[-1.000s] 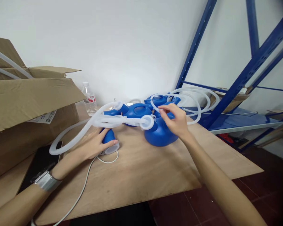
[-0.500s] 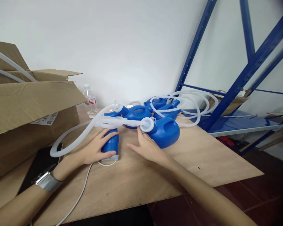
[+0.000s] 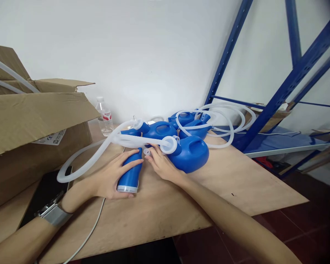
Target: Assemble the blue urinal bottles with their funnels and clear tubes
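Here's my left hand (image 3: 112, 176), spread around the blue cup (image 3: 129, 172)! My right hand (image 3: 163, 165) reaches a clear ring (image 3: 146, 151), pinch unclear. Pale tubes (image 3: 12, 73) poke from the box (image 3: 41, 117).

The blue funnel (image 3: 129, 176) slants, translucent wide end nearest.

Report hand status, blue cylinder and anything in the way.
Left hand gripping blue cylinder. Right hand at small clear ring. White hose just beyond.

So the left wrist has a chunky silver band (image 3: 56, 215) on it, kinda shiny, with a dark edge and a clasp-looking bit up top. No sleeves on either forearm, and both hands are bare.
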The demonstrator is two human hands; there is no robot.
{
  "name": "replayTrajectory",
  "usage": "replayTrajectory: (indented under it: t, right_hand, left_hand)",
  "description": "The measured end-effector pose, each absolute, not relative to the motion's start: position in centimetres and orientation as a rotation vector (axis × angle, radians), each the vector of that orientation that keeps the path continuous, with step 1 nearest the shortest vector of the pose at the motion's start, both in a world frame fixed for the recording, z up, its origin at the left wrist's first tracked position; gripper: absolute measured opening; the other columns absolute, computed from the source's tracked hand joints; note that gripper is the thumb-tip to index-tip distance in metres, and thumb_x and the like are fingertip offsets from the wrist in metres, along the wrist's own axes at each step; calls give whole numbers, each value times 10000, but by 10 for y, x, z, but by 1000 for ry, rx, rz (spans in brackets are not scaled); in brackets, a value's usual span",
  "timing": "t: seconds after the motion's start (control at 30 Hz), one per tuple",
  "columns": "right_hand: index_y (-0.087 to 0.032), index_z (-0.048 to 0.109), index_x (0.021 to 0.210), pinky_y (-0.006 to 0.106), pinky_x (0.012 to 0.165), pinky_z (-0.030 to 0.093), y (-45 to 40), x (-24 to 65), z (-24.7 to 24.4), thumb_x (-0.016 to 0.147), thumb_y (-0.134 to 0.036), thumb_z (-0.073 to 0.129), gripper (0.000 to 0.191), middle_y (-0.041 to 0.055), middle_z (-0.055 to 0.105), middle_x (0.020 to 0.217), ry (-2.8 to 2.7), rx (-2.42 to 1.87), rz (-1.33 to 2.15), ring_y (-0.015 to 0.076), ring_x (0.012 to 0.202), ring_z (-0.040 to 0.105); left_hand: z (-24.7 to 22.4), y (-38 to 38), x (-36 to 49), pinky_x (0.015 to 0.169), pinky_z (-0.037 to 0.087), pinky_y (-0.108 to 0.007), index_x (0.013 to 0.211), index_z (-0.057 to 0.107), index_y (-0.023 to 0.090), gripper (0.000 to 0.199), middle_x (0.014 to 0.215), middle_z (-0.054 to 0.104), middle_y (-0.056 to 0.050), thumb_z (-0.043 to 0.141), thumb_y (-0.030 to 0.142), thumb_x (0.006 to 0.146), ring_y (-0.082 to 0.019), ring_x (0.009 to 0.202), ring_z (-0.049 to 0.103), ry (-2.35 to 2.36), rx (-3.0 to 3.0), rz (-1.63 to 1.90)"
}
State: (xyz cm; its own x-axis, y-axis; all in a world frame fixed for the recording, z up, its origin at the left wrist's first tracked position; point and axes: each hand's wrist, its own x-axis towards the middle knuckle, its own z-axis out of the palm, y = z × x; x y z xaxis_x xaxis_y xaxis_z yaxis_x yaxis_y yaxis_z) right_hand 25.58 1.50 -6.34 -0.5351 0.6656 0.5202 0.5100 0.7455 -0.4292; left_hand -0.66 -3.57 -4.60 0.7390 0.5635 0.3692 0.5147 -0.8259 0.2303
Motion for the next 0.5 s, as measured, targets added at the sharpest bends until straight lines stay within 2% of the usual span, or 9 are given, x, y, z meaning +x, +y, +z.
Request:
replayTrajectory:
  t: [0.07, 0.13, 0.2, 0.3, 0.37, 0.5]
  right_hand:
    - [-246, 572, 1319, 531, 1244, 377, 16, 256, -65, 1115, -435, 377, 340, 135, 543, 1466, -2215, -930, 392, 296, 1455, 471]
    - [-254, 566, 1292, 525, 1243, 364, 18, 256, -65, 1109, -447, 395, 316, 128, 553, 1434, -2202, -923, 493, 286, 1437, 479]
    - [-249, 564, 1242, 516, 1235, 359, 19, 257, -65, 1102, -449, 413, 287, 125, 550, 1415, -2190, -893, 584, 273, 1407, 496]
    - [-239, 553, 1180, 494, 1230, 349, 22, 257, -66, 1095, -435, 430, 247, 121, 539, 1418, -2182, -851, 733, 251, 1403, 493]
    - [-239, 543, 1169, 471, 1231, 341, 23, 256, -67, 1081, -425, 465, 220, 116, 535, 1434, -2188, -822, 820, 240, 1428, 470]
    - [-237, 546, 1148, 460, 1200, 368, 23, 254, -67, 1039, -375, 535, 176, 106, 566, 1375, -2137, -856, 807, 240, 1363, 512]
  left_hand:
    - [-40, -38, -9, 1235, 293, -728, 1623, 399, 295, 953, 1724, 285, -184, 786, 637, 823, -518, 1543, 335, 867, 2654, 741]
    - [-32, -40, -14, 1246, 305, -697, 1571, 473, 256, 884, 1675, 400, -166, 704, 701, 843, -501, 1515, 393, 768, 2295, 923]
    - [-22, -42, -20, 1195, 409, -663, 1550, 492, 214, 900, 1607, 499, -169, 599, 767, 848, -494, 1454, 484, 607, 1842, 1089]
    - [-10, -46, -24, 1036, 555, -637, 1562, 469, 165, 944, 1477, 624, -196, 528, 774, 842, -486, 1287, 642, 428, 1392, 1124]
    - [-5, -49, -21, 994, 573, -641, 1571, 449, 137, 955, 1402, 677, -206, 529, 752, 845, -479, 1222, 680, 385, 1287, 1087]
    - [-7, -51, -8, 1007, 575, -608, 1547, 463, 86, 962, 1379, 688, -228, 602, 697, 817, -471, 1241, 670, 340, 1266, 1029]
